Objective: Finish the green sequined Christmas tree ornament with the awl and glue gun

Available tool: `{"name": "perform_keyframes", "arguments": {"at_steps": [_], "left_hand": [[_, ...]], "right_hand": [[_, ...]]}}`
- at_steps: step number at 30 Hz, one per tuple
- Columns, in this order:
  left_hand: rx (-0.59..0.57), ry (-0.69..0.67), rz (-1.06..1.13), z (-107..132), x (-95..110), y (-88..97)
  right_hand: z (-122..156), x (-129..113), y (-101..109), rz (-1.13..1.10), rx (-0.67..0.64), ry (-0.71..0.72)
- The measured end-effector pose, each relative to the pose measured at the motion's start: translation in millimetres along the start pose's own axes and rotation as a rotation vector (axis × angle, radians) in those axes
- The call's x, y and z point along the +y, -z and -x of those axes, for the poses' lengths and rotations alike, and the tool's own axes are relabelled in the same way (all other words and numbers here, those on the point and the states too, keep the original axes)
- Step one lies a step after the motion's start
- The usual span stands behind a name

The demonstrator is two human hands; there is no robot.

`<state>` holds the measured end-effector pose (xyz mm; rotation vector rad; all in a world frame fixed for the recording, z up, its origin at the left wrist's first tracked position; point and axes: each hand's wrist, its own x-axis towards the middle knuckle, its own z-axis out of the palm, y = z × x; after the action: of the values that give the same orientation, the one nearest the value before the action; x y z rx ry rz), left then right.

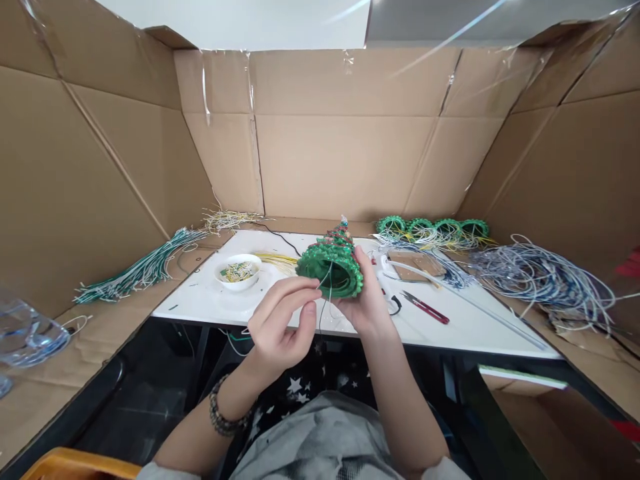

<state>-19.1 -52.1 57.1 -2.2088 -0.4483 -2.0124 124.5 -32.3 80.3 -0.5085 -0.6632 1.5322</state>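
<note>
A small green tinsel Christmas tree (pixel 334 261) with red trim is tilted so its hollow base faces me. My right hand (pixel 369 297) is wrapped round its right side and holds it up over the white board. At the left of the base opening, my left hand (pixel 286 320) pinches a thin wire (pixel 328 277) that comes out of the hollow. More thin wire hangs below the base between the two hands. The tip of the tree points up and away from me.
On the white board (pixel 280 313) stand a white bowl (pixel 239 271) of small wire pieces, red-handled tweezers (pixel 425 307) and a glue gun (pixel 387 263). Green tinsel rings (pixel 420 228) lie at the back right, wire bundles (pixel 545 277) at right, green-white wires (pixel 150 263) at left. Cardboard walls surround.
</note>
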Motion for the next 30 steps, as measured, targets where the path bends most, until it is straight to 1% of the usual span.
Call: {"name": "perform_keyframes", "arguments": {"at_steps": [4, 7, 9, 11, 14, 17, 19, 21, 25, 30], "left_hand": [[0.000, -0.012, -0.030, -3, 1, 1.2], [-0.044, -0.029, -0.077, -4, -1, -1.9], [-0.091, -0.072, -0.131, -3, -3, -4.7], [-0.148, -0.131, -0.237, -2, -5, -6.5], [-0.230, -0.201, -0.462, -2, -8, -7.0], [-0.314, -0.224, -0.607, -2, -13, -5.8], [-0.341, -0.233, -0.669, -2, -19, -4.6], [-0.322, -0.253, -0.720, -2, -25, -3.2], [-0.221, -0.324, -0.770, -2, -38, -1.4], [-0.166, -0.418, -0.743, -3, -50, 0.0]], "right_hand": [[0, -4, 1, -0.009, -0.004, -0.030], [-2, -7, 3, -0.021, 0.044, -0.084], [-4, -8, 5, -0.024, 0.087, -0.128], [-6, -8, 6, -0.004, 0.097, -0.139], [-8, -4, 5, 0.040, 0.113, -0.106], [-7, 3, 1, 0.037, 0.159, -0.072], [-6, 8, -4, 0.046, 0.174, -0.039], [-4, 15, -8, 0.073, 0.177, 0.023], [5, 30, -17, 0.111, 0.213, 0.172], [15, 49, -27, 0.170, 0.266, 0.313]]}}
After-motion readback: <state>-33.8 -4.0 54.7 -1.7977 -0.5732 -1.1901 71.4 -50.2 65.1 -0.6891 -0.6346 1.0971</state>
